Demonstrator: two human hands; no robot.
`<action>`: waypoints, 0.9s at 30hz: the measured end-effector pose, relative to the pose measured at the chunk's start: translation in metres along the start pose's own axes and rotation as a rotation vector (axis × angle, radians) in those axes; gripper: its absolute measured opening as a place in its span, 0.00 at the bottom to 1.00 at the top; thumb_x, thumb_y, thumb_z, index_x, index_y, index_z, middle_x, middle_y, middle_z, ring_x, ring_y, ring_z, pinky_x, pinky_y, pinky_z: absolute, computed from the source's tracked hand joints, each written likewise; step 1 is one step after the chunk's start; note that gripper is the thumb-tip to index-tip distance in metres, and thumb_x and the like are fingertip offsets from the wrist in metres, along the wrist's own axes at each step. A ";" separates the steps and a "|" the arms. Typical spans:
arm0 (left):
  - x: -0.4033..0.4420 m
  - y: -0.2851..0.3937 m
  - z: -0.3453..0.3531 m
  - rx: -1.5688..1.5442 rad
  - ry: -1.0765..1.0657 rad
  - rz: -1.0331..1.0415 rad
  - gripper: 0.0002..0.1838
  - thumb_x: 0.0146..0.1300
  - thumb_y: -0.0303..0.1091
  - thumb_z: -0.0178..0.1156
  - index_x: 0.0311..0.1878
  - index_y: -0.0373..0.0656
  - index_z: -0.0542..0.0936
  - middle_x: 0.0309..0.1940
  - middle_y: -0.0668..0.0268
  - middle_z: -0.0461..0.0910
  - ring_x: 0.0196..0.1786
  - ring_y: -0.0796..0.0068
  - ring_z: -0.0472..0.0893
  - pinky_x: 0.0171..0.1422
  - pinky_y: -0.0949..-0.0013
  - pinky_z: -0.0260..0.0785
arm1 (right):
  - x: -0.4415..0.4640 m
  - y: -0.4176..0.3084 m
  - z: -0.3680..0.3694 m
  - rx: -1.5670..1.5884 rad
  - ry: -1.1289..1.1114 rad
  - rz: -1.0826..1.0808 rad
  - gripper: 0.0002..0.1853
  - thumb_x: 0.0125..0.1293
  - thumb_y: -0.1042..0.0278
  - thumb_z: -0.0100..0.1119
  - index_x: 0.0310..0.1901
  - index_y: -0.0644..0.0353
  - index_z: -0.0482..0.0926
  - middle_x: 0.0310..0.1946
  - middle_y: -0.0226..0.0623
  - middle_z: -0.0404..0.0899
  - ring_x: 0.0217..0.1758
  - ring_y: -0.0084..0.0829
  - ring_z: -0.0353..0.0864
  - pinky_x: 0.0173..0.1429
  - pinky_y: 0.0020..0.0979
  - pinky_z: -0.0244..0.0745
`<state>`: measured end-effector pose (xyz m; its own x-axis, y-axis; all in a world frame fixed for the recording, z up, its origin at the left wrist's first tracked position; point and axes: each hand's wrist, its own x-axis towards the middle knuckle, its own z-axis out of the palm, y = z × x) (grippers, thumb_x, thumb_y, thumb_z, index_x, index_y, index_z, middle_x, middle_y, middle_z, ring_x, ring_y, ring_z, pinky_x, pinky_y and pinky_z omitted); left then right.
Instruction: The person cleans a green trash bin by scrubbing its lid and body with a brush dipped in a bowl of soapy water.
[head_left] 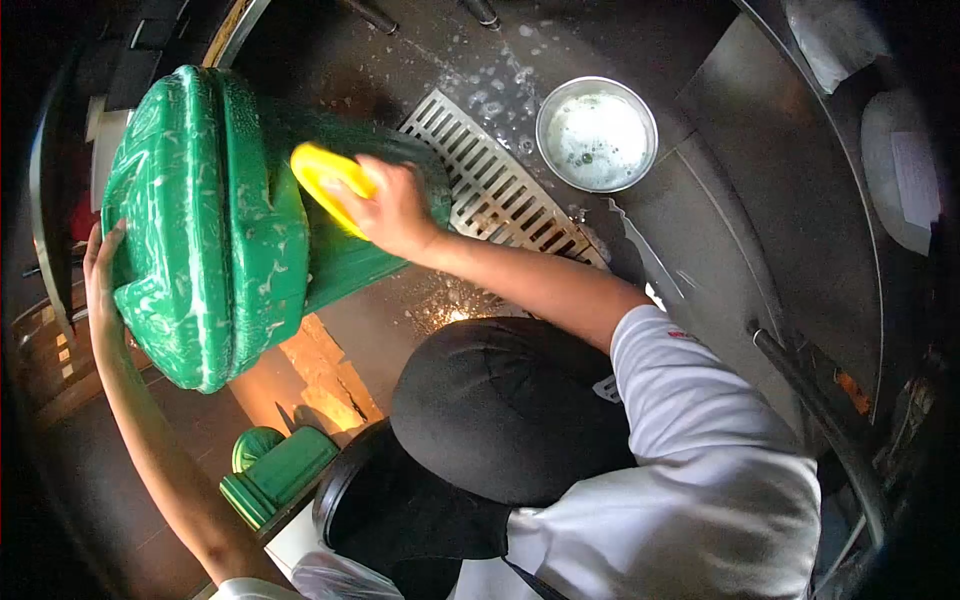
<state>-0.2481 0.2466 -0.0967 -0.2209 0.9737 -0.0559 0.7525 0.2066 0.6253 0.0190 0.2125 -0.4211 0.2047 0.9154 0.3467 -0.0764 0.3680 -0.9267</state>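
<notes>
A large green bin with a domed lid [190,230] lies tilted on its side, streaked with white suds. The fingers of my left hand [104,265] rest spread against the outer end of the dome. My right hand [398,212] grips a flat, oval yellow sponge [325,178], slightly blurred, over the bin's green side just past the lid's rim. Part of the bin's body is hidden behind that hand and the sponge. Set apart to the right is a round metal bowl [598,135] of foamy water.
A slotted floor drain grate [510,190] lies between the bin and the bowl, with wet suds on the dark floor [480,60]. Smaller green pieces [285,470] sit at lower left. A black cap [510,410] fills the lower middle. A dark pipe [820,420] runs along the right.
</notes>
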 end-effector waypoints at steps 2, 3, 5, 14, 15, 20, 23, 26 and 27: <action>0.004 -0.013 -0.008 0.006 0.074 0.022 0.34 0.63 0.51 0.67 0.63 0.33 0.75 0.48 0.60 0.81 0.47 0.71 0.82 0.54 0.70 0.75 | -0.036 0.056 -0.003 -0.075 -0.044 0.113 0.16 0.68 0.55 0.69 0.41 0.63 0.84 0.24 0.49 0.83 0.23 0.40 0.85 0.30 0.39 0.77; 0.002 -0.013 -0.005 0.011 0.120 0.028 0.36 0.63 0.51 0.68 0.64 0.33 0.75 0.49 0.60 0.81 0.48 0.71 0.82 0.56 0.70 0.74 | -0.057 0.115 -0.001 -0.116 -0.015 0.213 0.16 0.68 0.55 0.68 0.41 0.63 0.84 0.26 0.48 0.85 0.25 0.39 0.87 0.31 0.39 0.79; 0.004 -0.010 -0.003 0.017 0.118 0.038 0.38 0.62 0.52 0.69 0.66 0.33 0.74 0.50 0.59 0.81 0.50 0.70 0.81 0.58 0.70 0.73 | -0.076 0.204 -0.009 -0.530 -0.075 0.386 0.17 0.69 0.52 0.67 0.37 0.61 0.84 0.26 0.47 0.84 0.25 0.40 0.86 0.32 0.42 0.77; 0.018 -0.008 -0.010 0.041 -0.045 0.015 0.34 0.63 0.49 0.70 0.64 0.34 0.74 0.50 0.59 0.82 0.49 0.73 0.82 0.56 0.70 0.74 | -0.003 -0.003 0.002 -0.006 0.037 0.037 0.15 0.67 0.54 0.69 0.37 0.60 0.84 0.26 0.50 0.82 0.26 0.51 0.84 0.30 0.41 0.76; 0.020 -0.007 -0.008 0.030 -0.024 0.029 0.33 0.63 0.48 0.69 0.64 0.34 0.75 0.50 0.59 0.82 0.49 0.73 0.82 0.56 0.69 0.75 | -0.008 0.009 0.000 0.025 0.031 0.123 0.15 0.67 0.54 0.69 0.37 0.59 0.84 0.26 0.50 0.83 0.26 0.50 0.84 0.30 0.41 0.76; 0.013 -0.002 0.005 -0.008 0.081 0.086 0.32 0.64 0.47 0.68 0.63 0.34 0.75 0.50 0.61 0.82 0.49 0.74 0.82 0.56 0.69 0.75 | -0.065 0.195 -0.022 -0.277 0.047 0.515 0.19 0.68 0.49 0.66 0.39 0.59 0.85 0.30 0.49 0.86 0.31 0.50 0.86 0.33 0.42 0.78; 0.017 -0.001 0.006 0.021 0.045 0.145 0.29 0.65 0.46 0.67 0.62 0.35 0.76 0.48 0.62 0.83 0.47 0.74 0.83 0.55 0.69 0.75 | -0.053 0.202 -0.013 -0.494 0.052 0.572 0.20 0.67 0.47 0.66 0.40 0.59 0.85 0.30 0.51 0.85 0.32 0.53 0.85 0.36 0.44 0.77; 0.011 0.005 0.010 -0.024 -0.047 0.101 0.25 0.67 0.43 0.65 0.61 0.36 0.76 0.46 0.61 0.84 0.43 0.74 0.84 0.51 0.71 0.77 | -0.022 0.112 -0.006 -0.154 0.060 0.401 0.19 0.67 0.49 0.67 0.34 0.61 0.83 0.26 0.51 0.82 0.27 0.49 0.83 0.33 0.45 0.74; 0.010 0.009 0.016 -0.041 -0.065 0.113 0.24 0.67 0.42 0.64 0.61 0.37 0.76 0.46 0.62 0.84 0.41 0.74 0.85 0.49 0.72 0.78 | -0.020 0.090 -0.004 -0.099 0.072 0.317 0.19 0.67 0.52 0.67 0.32 0.64 0.82 0.22 0.49 0.81 0.23 0.45 0.81 0.30 0.44 0.72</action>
<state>-0.2338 0.2596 -0.1039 -0.0949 0.9950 -0.0325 0.7441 0.0926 0.6616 0.0115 0.2269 -0.5116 0.2545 0.9666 0.0313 -0.0533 0.0463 -0.9975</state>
